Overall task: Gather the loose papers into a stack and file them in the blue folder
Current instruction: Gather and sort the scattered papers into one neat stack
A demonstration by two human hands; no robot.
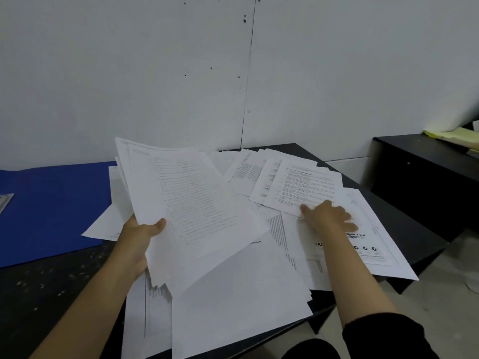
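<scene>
My left hand (141, 237) grips a fanned bundle of printed papers (186, 203), lifted and tilted above the table, thumb on top. My right hand (328, 216) rests flat, fingers spread, on loose sheets (305, 187) spread over the right side of the dark table (46, 288). More loose white sheets (238, 301) lie overlapping in front, some hanging past the table's near edge. The blue folder (51, 203) lies open and flat at the left, with a sheet corner overlapping its right side.
A grey wall stands close behind the table. A second dark table (425, 167) with yellow papers (456, 134) sits at the right, across a gap of floor. A metal clip part (5, 202) shows on the folder's left edge.
</scene>
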